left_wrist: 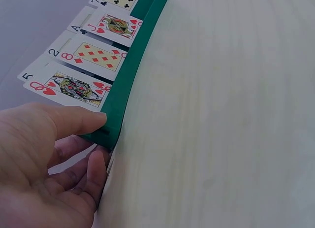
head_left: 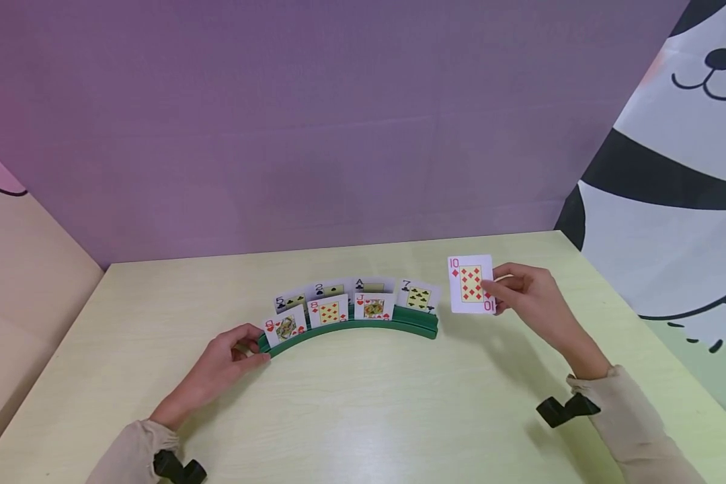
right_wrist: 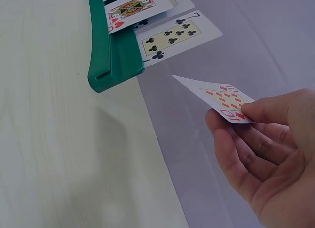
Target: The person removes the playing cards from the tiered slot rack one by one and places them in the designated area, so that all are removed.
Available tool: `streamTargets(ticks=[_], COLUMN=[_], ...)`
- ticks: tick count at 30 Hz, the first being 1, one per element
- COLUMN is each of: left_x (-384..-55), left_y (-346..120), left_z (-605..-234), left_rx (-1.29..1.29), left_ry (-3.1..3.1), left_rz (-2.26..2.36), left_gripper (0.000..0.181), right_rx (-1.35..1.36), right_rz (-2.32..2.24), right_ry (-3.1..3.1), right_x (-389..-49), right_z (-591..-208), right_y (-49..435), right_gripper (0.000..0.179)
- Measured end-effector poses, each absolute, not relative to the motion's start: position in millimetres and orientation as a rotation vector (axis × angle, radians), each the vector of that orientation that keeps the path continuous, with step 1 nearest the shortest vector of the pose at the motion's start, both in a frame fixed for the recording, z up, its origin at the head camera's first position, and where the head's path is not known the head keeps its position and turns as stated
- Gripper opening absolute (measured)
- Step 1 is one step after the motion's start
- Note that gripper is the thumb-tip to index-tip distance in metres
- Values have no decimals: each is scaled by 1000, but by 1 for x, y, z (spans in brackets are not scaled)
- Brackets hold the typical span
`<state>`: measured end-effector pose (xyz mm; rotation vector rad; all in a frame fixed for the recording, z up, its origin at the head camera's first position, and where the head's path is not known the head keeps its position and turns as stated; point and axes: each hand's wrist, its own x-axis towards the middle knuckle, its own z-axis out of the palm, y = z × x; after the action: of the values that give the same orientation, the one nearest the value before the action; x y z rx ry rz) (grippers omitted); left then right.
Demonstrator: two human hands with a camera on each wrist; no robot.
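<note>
A curved green card holder (head_left: 363,325) stands on the table with two rows of playing cards. Its front row shows the queen of hearts (head_left: 286,327), the eight of diamonds (head_left: 328,311) and the jack of hearts (head_left: 374,306). Behind them are the five (head_left: 289,300), two (head_left: 329,290), ace (head_left: 372,286) and, at the right end, the seven of clubs (head_left: 419,296). My left hand (head_left: 226,359) grips the holder's left end, thumb on its front. Between thumb and fingers my right hand (head_left: 532,302) pinches the ten of diamonds (head_left: 470,284), raised right of the holder.
The pale wooden table (head_left: 351,417) reaches back to a purple wall cloth (head_left: 339,134). At the right hangs a cloth printed with a panda (head_left: 671,148). Each sleeve carries a black wrist camera (head_left: 565,409). The holder's front right slot beside the jack bears no card.
</note>
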<state>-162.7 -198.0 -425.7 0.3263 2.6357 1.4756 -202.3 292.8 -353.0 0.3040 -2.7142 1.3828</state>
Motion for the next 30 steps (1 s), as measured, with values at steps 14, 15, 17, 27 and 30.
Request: streamTargets(ticks=[14,15,17,27,30], left_x=[-166,-166,-165,-163,-163], left_y=[-197,-197,-197,-196,-196], left_z=[-429,-429,-430,-427,-427], left_rx=[278,280,285,273,281], left_ry=[2658,2661,2666,2677,2675], left_rz=[1442,1442,1436,1436,1439], left_gripper=[28,28,27,29,31], right_rx=[238,238,230,196,207], right_rz=[1538,1547,1567,1627,1626], right_ry=[-2727,-2727,-2726,-2728,-2737], right_x=[-229,-230,-233,-245,-248], right_z=[-372,-372,-374,-387,-388], right_y=[293,292,292,291,290], right_gripper=[38,38,39,39,39])
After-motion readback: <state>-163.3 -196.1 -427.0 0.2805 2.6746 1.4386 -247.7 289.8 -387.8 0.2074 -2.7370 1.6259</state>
